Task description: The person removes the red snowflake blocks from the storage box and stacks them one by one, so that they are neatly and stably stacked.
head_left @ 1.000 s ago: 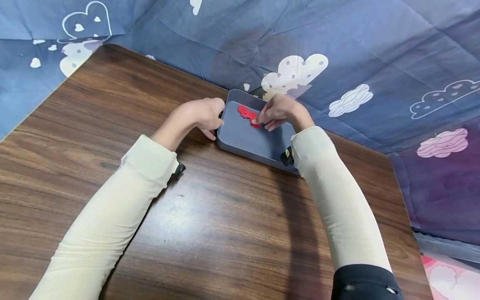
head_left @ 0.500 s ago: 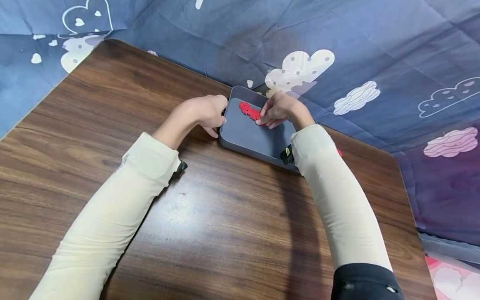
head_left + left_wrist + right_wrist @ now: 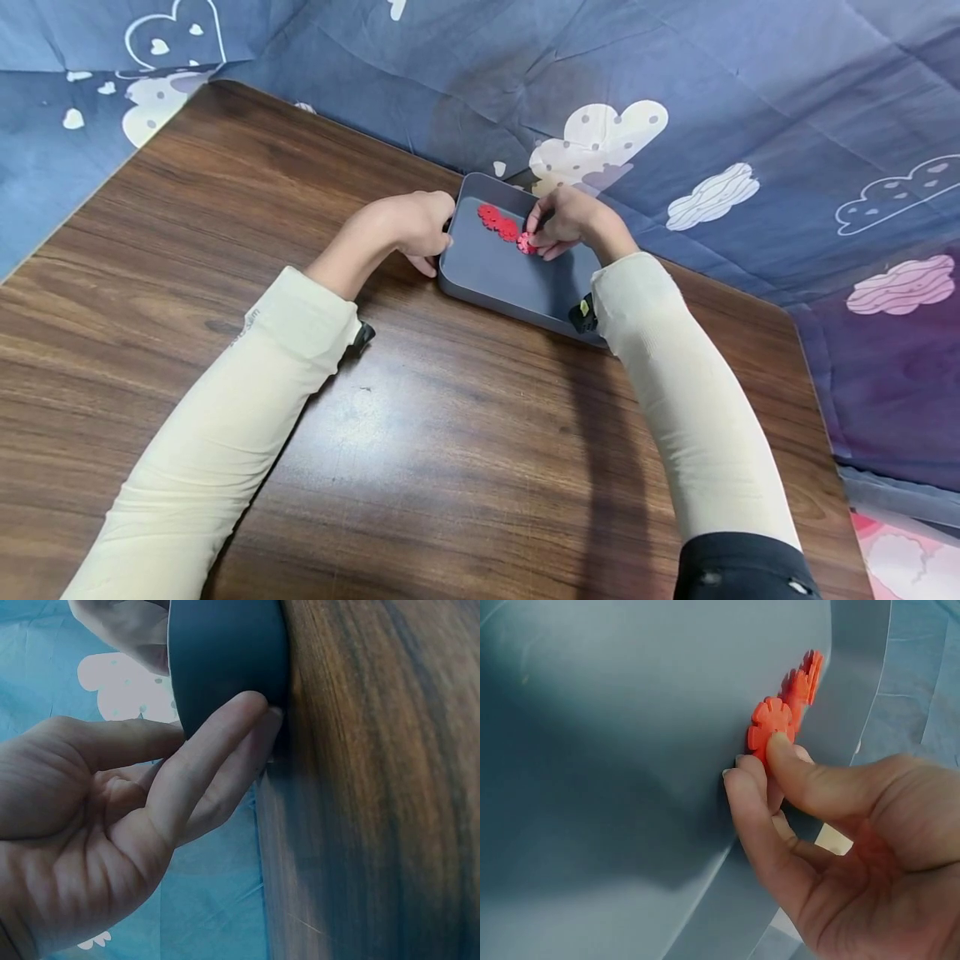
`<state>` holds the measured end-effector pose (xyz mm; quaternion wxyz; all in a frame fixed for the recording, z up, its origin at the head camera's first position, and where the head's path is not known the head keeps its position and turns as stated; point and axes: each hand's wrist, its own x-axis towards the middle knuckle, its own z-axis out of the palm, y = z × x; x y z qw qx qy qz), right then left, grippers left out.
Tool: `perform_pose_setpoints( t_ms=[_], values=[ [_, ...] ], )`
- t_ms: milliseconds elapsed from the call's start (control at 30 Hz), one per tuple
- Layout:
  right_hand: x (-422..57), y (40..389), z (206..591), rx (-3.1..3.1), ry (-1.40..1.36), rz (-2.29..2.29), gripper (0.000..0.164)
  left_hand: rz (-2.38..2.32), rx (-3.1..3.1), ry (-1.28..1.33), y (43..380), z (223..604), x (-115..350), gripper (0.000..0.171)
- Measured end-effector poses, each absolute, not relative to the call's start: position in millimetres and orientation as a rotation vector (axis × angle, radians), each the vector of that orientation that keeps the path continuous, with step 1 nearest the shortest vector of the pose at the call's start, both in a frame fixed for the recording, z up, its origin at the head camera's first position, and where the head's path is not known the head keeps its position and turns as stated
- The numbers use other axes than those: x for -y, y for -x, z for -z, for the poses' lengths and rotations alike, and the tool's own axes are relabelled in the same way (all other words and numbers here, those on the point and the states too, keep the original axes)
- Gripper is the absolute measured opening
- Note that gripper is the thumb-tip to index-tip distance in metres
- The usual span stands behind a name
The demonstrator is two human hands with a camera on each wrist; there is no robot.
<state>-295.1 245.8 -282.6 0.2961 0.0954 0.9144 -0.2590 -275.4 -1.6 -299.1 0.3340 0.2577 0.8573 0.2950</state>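
A grey tray (image 3: 487,279) lies near the far edge of the table, with red flower-shaped plastic discs in a row inside it. My left hand (image 3: 420,223) grips the tray's left end. In the left wrist view its thumb is at the rim and its fingers (image 3: 225,742) press the outer wall. Inside the tray, my right hand (image 3: 566,221) pinches the nearest red disc (image 3: 771,724) between thumb and fingertips. The other red discs (image 3: 489,217) extend from it toward the tray's far left corner. Part of the held disc is hidden behind my thumb.
The brown wooden table (image 3: 420,467) spreads toward me and to both sides. A blue cloth with cloud prints (image 3: 450,92) hangs right behind the tray. My right sleeve (image 3: 667,350) passes over the tray's right end and hides part of it.
My right hand has shifted a little to the right along the row, and more red discs show. A red spot beside the right sleeve is now out of sight. My left hand stays on the tray.
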Motion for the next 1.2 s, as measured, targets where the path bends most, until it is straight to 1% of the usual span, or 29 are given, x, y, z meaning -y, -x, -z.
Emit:
perform_pose_setpoints(
  t_ms=[400,667,967,1200],
  values=[
    [-278.3,283.0,274.9,-2.475,-0.256,0.737,0.010,-0.802,-2.194,-0.640,272.2,295.9,0.8,0.028],
    [-302.1,272.7,261.6,-2.502,-0.318,0.753,0.009,-0.817,-2.196,-0.651,272.6,297.7,1.0,0.026],
    [-328.2,266.8,246.0,-2.490,-0.386,0.779,0.016,-0.880,-2.174,-0.616,270.1,298.4,2.8,0.025],
    [-356.2,255.2,236.4,-2.510,-0.426,0.725,0.021,-0.875,-2.169,-0.621,269.6,296.7,1.4,0.025]
  ],
)
